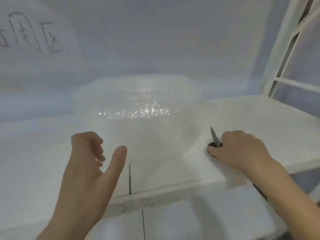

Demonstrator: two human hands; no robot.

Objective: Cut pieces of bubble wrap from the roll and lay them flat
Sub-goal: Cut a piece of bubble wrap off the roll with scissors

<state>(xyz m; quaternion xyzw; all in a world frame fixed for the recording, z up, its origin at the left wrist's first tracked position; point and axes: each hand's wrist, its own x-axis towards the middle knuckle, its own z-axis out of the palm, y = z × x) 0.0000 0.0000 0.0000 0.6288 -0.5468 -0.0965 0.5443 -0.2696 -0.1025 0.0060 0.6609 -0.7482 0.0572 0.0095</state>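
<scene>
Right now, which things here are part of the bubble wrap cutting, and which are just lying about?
Part of the job:
bubble wrap, spread on the white table
scissors, held in the right hand
left hand, open above the table

Just there:
handwritten sheet on the wall
white frame at right

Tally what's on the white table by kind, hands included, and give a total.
Hands: 2, left hand open, right hand gripping the scissors
Scissors: 1
Bubble wrap: 1 mass, pieces not separable
Total: 4
</scene>
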